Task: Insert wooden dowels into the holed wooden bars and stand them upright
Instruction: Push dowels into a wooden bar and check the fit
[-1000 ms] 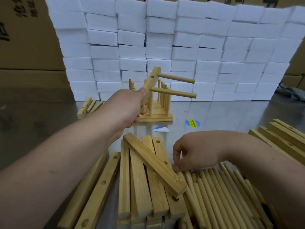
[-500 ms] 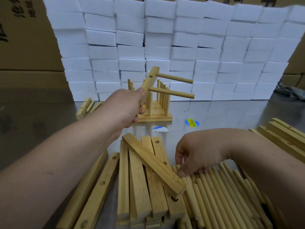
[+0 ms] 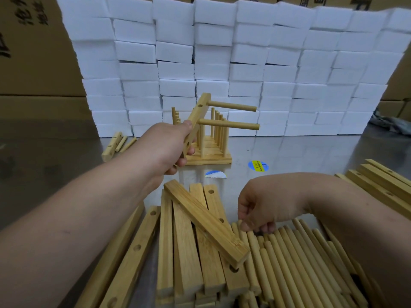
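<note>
The left hand (image 3: pixel 171 147) grips the lower end of a holed bar (image 3: pixel 196 117), held tilted in the air with two inserted dowels (image 3: pixel 231 106) projecting away from the hand towards the right; just beyond it, finished assemblies (image 3: pixel 209 150) stand upright on the bench (image 3: pixel 300 156). The right hand (image 3: pixel 262 205) is curled fingers-down on the ends of the loose dowels (image 3: pixel 289 252), beside the loose bars (image 3: pixel 189 230); whether one is already pinched cannot be told. Judged step: fetching the next dowel, which calls for lifting a single dowel, aligning it square to a free hole, and pressing it home.
</note>
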The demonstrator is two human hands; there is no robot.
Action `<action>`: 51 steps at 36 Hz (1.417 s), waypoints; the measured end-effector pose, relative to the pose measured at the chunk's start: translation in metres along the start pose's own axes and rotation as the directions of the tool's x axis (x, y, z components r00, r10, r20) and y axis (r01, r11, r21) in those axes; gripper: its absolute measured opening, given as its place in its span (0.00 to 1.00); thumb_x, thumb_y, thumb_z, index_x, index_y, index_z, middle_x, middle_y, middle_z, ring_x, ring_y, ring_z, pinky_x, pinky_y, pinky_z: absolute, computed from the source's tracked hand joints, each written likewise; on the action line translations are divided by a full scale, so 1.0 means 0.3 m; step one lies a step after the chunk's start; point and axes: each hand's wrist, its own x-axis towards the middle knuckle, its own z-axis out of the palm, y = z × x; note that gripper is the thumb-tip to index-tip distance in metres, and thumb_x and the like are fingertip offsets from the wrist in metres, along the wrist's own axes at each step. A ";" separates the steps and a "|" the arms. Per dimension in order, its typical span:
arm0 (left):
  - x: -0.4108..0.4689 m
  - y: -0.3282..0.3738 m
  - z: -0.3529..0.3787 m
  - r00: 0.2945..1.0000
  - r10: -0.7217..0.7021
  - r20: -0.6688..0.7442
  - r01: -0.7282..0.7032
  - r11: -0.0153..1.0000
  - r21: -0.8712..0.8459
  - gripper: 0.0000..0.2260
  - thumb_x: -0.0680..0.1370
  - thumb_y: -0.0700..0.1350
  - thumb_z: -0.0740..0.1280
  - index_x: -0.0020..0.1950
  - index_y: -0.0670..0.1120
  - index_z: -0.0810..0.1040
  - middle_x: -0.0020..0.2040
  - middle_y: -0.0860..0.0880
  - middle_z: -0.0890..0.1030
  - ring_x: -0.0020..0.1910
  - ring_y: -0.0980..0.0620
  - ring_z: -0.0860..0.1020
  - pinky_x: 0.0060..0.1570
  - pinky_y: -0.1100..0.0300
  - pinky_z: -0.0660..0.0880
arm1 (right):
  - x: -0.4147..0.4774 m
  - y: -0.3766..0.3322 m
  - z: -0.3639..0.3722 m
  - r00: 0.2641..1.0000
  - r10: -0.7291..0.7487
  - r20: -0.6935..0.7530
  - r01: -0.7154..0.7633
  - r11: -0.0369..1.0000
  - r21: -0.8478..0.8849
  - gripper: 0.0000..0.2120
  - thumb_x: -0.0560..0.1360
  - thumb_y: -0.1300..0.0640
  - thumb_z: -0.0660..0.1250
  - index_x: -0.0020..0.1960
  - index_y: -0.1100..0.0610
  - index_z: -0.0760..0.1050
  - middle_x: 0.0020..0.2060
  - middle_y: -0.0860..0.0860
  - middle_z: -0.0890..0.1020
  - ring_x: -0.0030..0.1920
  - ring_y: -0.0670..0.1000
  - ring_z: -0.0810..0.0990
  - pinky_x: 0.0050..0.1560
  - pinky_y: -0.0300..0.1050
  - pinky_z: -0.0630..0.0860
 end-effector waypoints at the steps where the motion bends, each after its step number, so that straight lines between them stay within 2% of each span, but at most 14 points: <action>1: 0.000 0.000 0.000 1.000 -0.002 -0.003 0.002 1.000 -0.002 0.15 0.80 0.53 0.57 0.42 0.45 0.77 0.26 0.53 0.73 0.19 0.57 0.66 0.21 0.68 0.61 | 0.001 0.000 0.001 1.000 -0.003 0.000 0.003 1.000 0.007 0.08 0.74 0.54 0.67 0.47 0.59 0.79 0.29 0.44 0.79 0.29 0.42 0.78 0.32 0.30 0.73; 4: 0.000 -0.001 -0.001 1.000 -0.001 -0.004 0.001 1.000 -0.007 0.15 0.80 0.52 0.57 0.42 0.45 0.78 0.26 0.53 0.73 0.19 0.57 0.66 0.21 0.67 0.61 | 0.006 0.000 0.002 1.000 -0.023 -0.009 0.023 1.000 0.012 0.09 0.74 0.55 0.67 0.50 0.60 0.78 0.29 0.44 0.80 0.28 0.40 0.77 0.32 0.30 0.73; 10: 0.004 0.002 0.001 1.000 -0.009 -0.011 0.009 1.000 -0.014 0.15 0.80 0.52 0.57 0.42 0.45 0.77 0.26 0.53 0.73 0.20 0.56 0.66 0.21 0.67 0.61 | 0.011 0.005 0.004 0.999 -0.011 -0.034 0.011 1.000 -0.011 0.10 0.74 0.54 0.67 0.55 0.52 0.75 0.29 0.44 0.80 0.28 0.41 0.78 0.33 0.30 0.73; 14: 0.007 -0.001 0.001 1.000 -0.014 -0.016 0.013 0.999 -0.032 0.15 0.80 0.52 0.58 0.42 0.45 0.77 0.25 0.53 0.73 0.20 0.56 0.66 0.20 0.67 0.61 | -0.010 0.002 -0.027 0.978 -0.019 -0.209 -0.003 0.995 -0.100 0.07 0.73 0.52 0.66 0.51 0.49 0.77 0.33 0.45 0.81 0.30 0.41 0.77 0.38 0.36 0.75; 17: 0.011 -0.004 -0.001 1.000 -0.020 -0.011 0.020 0.998 -0.060 0.16 0.80 0.52 0.57 0.42 0.44 0.78 0.23 0.53 0.73 0.19 0.56 0.66 0.20 0.68 0.62 | -0.049 -0.007 -0.074 0.882 -0.058 -0.468 0.055 0.998 -0.021 0.05 0.72 0.52 0.66 0.43 0.49 0.80 0.32 0.47 0.81 0.28 0.40 0.77 0.37 0.40 0.77; 20: 0.015 -0.004 0.000 0.999 -0.043 -0.003 0.043 0.993 -0.106 0.16 0.80 0.52 0.57 0.43 0.44 0.78 0.23 0.53 0.73 0.18 0.57 0.66 0.19 0.69 0.62 | -0.082 -0.025 -0.101 0.714 -0.102 -0.692 0.223 0.971 0.086 0.07 0.72 0.54 0.67 0.36 0.51 0.79 0.26 0.43 0.80 0.25 0.39 0.76 0.26 0.32 0.73; 24: 0.017 -0.006 -0.002 0.998 -0.068 0.008 0.068 0.984 -0.163 0.15 0.81 0.51 0.57 0.44 0.43 0.76 0.26 0.52 0.73 0.18 0.57 0.65 0.19 0.70 0.61 | -0.096 -0.057 -0.103 0.530 -0.067 -0.845 0.445 0.870 0.211 0.09 0.73 0.58 0.65 0.34 0.54 0.77 0.26 0.44 0.80 0.23 0.41 0.75 0.27 0.36 0.74; 27: 0.017 -0.008 -0.001 0.997 -0.081 0.010 0.082 0.978 -0.194 0.15 0.81 0.51 0.56 0.43 0.43 0.76 0.28 0.50 0.73 0.18 0.57 0.66 0.18 0.69 0.61 | -0.092 -0.079 -0.091 0.469 -0.026 -0.883 0.601 0.741 0.298 0.11 0.75 0.63 0.62 0.35 0.55 0.76 0.25 0.46 0.80 0.24 0.43 0.75 0.28 0.35 0.75; 30: 0.015 -0.007 0.005 0.996 -0.090 0.001 0.088 0.971 -0.221 0.14 0.81 0.50 0.57 0.45 0.42 0.75 0.29 0.49 0.74 0.19 0.56 0.66 0.19 0.68 0.62 | -0.078 -0.090 -0.075 0.456 -0.009 -0.890 0.664 0.669 0.333 0.12 0.76 0.65 0.61 0.37 0.55 0.75 0.25 0.46 0.80 0.25 0.44 0.76 0.30 0.35 0.76; 34: 0.010 -0.001 0.012 0.996 -0.085 0.006 0.084 0.966 -0.243 0.14 0.81 0.49 0.57 0.51 0.41 0.75 0.30 0.48 0.74 0.19 0.55 0.66 0.19 0.69 0.62 | -0.064 -0.099 -0.060 0.442 -0.009 -0.897 0.680 0.655 0.329 0.11 0.76 0.64 0.62 0.38 0.54 0.75 0.26 0.45 0.81 0.26 0.43 0.77 0.32 0.36 0.77; 39: 0.009 0.001 0.013 0.997 -0.079 0.011 0.079 0.963 -0.256 0.13 0.81 0.49 0.56 0.48 0.42 0.75 0.30 0.47 0.74 0.19 0.55 0.66 0.19 0.68 0.62 | -0.062 -0.100 -0.053 0.462 -0.014 -0.887 0.684 0.642 0.346 0.11 0.75 0.65 0.62 0.36 0.54 0.75 0.26 0.46 0.81 0.26 0.43 0.77 0.31 0.35 0.76; 45: 0.008 0.004 0.010 0.996 -0.090 -0.005 0.084 0.947 -0.311 0.11 0.81 0.48 0.56 0.51 0.42 0.73 0.30 0.46 0.74 0.19 0.55 0.66 0.19 0.68 0.62 | -0.055 -0.095 -0.048 0.488 -0.030 -0.872 0.644 0.686 0.337 0.10 0.75 0.64 0.62 0.37 0.54 0.75 0.27 0.46 0.81 0.26 0.43 0.77 0.32 0.35 0.76; 48: 0.008 0.005 0.011 0.996 -0.088 0.006 0.086 0.942 -0.324 0.12 0.81 0.48 0.56 0.52 0.41 0.73 0.30 0.46 0.73 0.18 0.55 0.65 0.19 0.69 0.62 | -0.053 -0.089 -0.049 0.520 -0.049 -0.852 0.578 0.755 0.309 0.12 0.74 0.63 0.60 0.37 0.51 0.77 0.26 0.44 0.80 0.26 0.43 0.76 0.30 0.36 0.75; 51: 0.001 0.005 0.016 0.997 -0.069 0.021 0.072 0.942 -0.327 0.12 0.81 0.48 0.56 0.46 0.42 0.73 0.30 0.46 0.73 0.18 0.55 0.65 0.19 0.69 0.62 | -0.050 -0.084 -0.043 0.497 -0.103 -0.862 0.513 0.835 0.196 0.14 0.75 0.60 0.59 0.37 0.45 0.77 0.25 0.44 0.77 0.27 0.45 0.73 0.29 0.40 0.73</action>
